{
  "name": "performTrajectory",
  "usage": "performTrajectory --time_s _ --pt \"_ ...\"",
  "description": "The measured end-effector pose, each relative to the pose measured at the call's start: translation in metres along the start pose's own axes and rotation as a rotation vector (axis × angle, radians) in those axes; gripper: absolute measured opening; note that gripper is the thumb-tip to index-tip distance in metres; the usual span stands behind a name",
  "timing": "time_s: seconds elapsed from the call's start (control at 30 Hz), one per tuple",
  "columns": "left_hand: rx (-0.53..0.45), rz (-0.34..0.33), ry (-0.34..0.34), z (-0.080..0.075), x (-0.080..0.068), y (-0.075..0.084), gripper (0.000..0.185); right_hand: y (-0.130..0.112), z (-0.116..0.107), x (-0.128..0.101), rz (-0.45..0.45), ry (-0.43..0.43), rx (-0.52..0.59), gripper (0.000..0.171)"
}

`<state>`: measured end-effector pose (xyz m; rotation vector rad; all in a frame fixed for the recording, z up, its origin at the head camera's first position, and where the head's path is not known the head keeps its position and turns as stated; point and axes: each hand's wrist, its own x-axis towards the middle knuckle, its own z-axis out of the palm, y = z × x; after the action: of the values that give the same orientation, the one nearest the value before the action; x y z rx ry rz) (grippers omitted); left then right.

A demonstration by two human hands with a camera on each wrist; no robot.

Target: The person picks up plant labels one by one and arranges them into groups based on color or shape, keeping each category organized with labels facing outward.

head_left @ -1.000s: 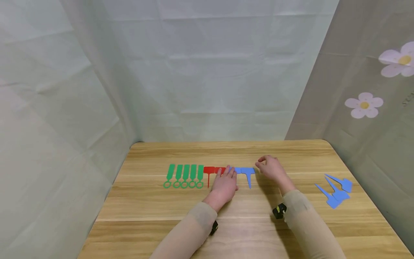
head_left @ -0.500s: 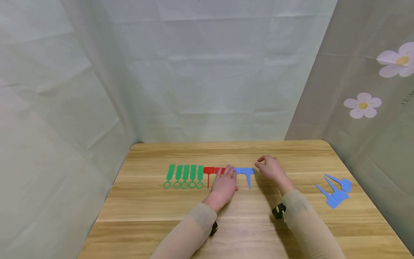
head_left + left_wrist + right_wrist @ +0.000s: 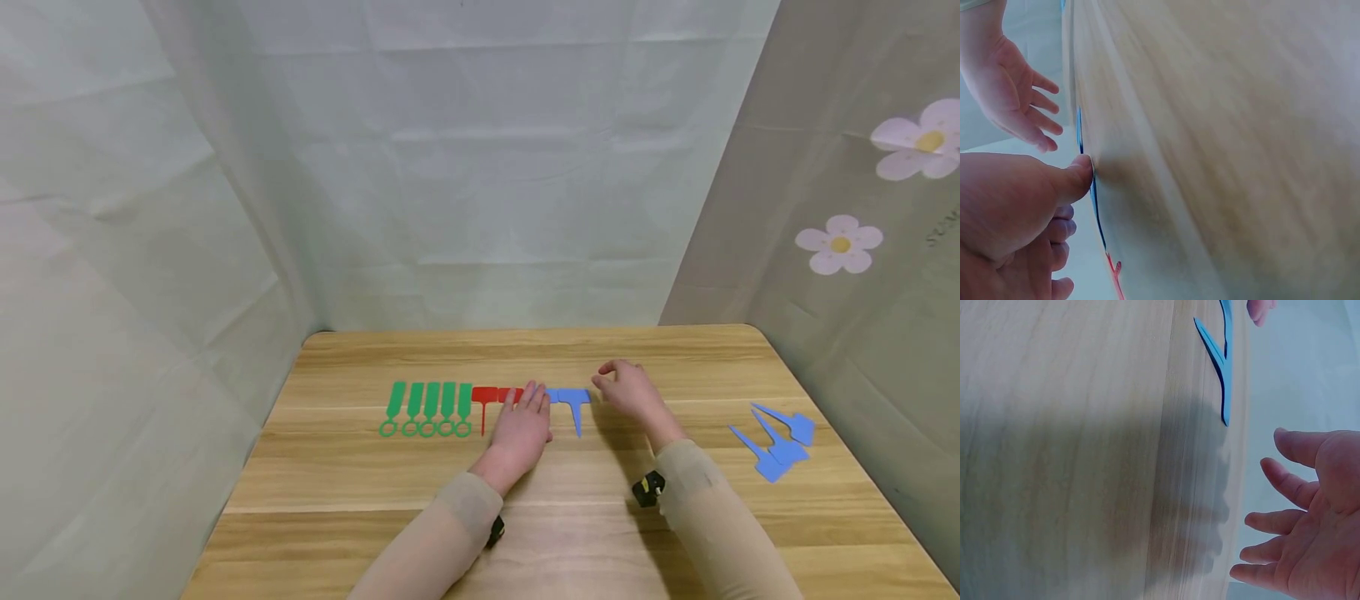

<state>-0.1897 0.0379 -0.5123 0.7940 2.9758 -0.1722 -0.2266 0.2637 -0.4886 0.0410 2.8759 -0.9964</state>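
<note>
My left hand lies palm down on the row of flat plant labels in the head view, fingers fairly straight. It covers parts of a red T-shaped label and a blue one; in the left wrist view the thumb is right at the blue label's edge. At the row's right end sits another blue T-shaped label, stem towards me. Just right of it hovers my right hand, fingers loosely bent and nothing in them, apart from the label in the right wrist view.
Several green ring-ended labels stand side by side at the row's left, beside an uncovered red label. Three loose blue labels lie fanned out near the right edge of the wooden table. Fabric curtains enclose the back and sides.
Hands and labels hold nearly the same places throughout. Only a very slight shift of the head view shows.
</note>
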Motion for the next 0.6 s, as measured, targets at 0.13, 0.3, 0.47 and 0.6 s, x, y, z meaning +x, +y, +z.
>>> performTrajectory --time_s 0.13,0.3,0.47,0.6 --pt "-0.013 0.020 0.017 -0.005 -0.004 0.001 0.069 0.002 -0.004 -0.005 -0.007 0.005 0.014 0.043" --pt "-0.029 0.038 0.032 -0.008 -0.003 0.005 0.072 0.009 -0.014 -0.017 -0.010 0.011 0.014 0.045" --pt "-0.050 0.050 0.026 -0.008 -0.001 0.010 0.072 0.018 -0.024 -0.030 -0.005 0.010 0.004 0.047" --pt "-0.053 0.056 0.014 -0.008 0.002 0.014 0.073 0.028 -0.029 -0.038 -0.003 0.012 -0.003 0.045"
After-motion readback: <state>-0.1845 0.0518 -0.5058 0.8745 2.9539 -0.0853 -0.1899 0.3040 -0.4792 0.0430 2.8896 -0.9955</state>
